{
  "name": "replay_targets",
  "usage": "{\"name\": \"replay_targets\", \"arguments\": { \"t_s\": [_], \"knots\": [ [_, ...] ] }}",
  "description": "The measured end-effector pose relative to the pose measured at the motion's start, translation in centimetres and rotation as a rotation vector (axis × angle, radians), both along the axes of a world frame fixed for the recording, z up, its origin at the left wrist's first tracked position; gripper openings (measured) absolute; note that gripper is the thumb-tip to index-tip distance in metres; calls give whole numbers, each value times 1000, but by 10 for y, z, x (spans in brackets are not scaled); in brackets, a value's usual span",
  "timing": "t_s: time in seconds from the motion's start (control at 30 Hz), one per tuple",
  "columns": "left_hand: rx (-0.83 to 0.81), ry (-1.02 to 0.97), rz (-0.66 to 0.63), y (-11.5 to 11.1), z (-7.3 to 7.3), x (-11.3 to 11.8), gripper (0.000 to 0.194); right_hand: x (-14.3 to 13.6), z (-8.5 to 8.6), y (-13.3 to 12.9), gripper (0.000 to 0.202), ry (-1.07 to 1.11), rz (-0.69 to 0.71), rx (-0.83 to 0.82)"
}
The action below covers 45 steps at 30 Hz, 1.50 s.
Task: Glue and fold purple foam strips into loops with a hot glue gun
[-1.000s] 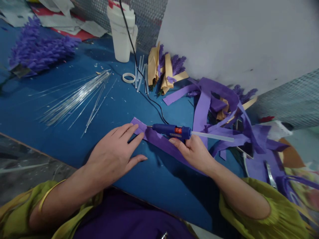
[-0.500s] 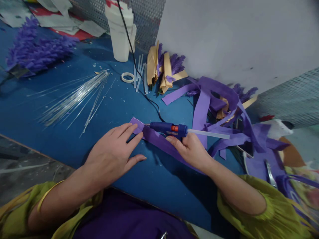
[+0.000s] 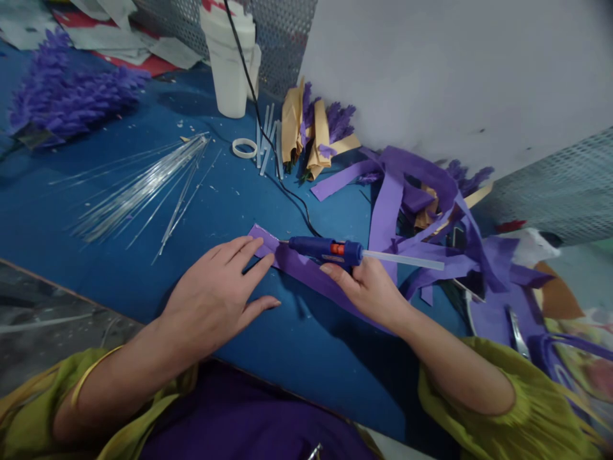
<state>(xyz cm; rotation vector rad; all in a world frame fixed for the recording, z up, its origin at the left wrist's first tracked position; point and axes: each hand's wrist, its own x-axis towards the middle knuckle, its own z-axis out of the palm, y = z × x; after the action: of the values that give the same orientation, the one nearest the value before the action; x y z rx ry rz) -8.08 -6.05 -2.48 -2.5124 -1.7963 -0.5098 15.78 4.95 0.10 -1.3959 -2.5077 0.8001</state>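
A purple strip [image 3: 313, 275] lies flat across the blue table, its left end showing a shiny line along the upper edge. My left hand [image 3: 218, 287] rests with spread fingers, the fingertips pressing on that left end. In my right hand [image 3: 371, 284] is a blue glue gun [image 3: 323, 248] with a clear glue stick out of its back. The gun's nozzle points left, close above the strip's upper edge near my left fingertips. My right fingers under the gun are partly hidden.
Thin wires [image 3: 148, 188] lie at the left, below purple flowers [image 3: 71, 96]. Behind are a tape roll [image 3: 244, 148], glue sticks [image 3: 267, 140], a white cup [image 3: 230, 70] and wrapped bunches [image 3: 320, 144]. Loose purple strips [image 3: 385, 211] are piled at the right. A black cord [image 3: 268, 144] crosses the table.
The glue gun has shifted very slightly to the right, with its nozzle a little further along the strip. My left hand stays in place.
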Motion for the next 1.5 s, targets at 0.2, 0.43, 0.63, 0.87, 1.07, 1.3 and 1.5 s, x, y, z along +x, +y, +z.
{"name": "replay_targets", "arguments": {
  "t_s": [0.2,0.43,0.63,0.87,1.07,1.3,1.5],
  "knots": [
    [7,12,0,0,-1,0,56,3,1,-1,61,16,5,-2],
    [30,24,-10,-1,-2,0,58,5,-2,-2,68,31,-15,-8],
    [21,12,7,-1,-1,1,55,-5,-1,-1,70,47,7,17],
    [10,-2,-7,-1,0,0,56,-8,-3,0,67,19,4,21],
    [6,-21,-1,-1,0,0,56,-5,-1,0,69,2,-4,18],
    [9,6,-1,-1,-1,0,56,-3,-1,-1,70,18,-2,12],
    [18,12,0,-1,-2,0,57,-2,1,-1,70,25,5,22]
  ]
}}
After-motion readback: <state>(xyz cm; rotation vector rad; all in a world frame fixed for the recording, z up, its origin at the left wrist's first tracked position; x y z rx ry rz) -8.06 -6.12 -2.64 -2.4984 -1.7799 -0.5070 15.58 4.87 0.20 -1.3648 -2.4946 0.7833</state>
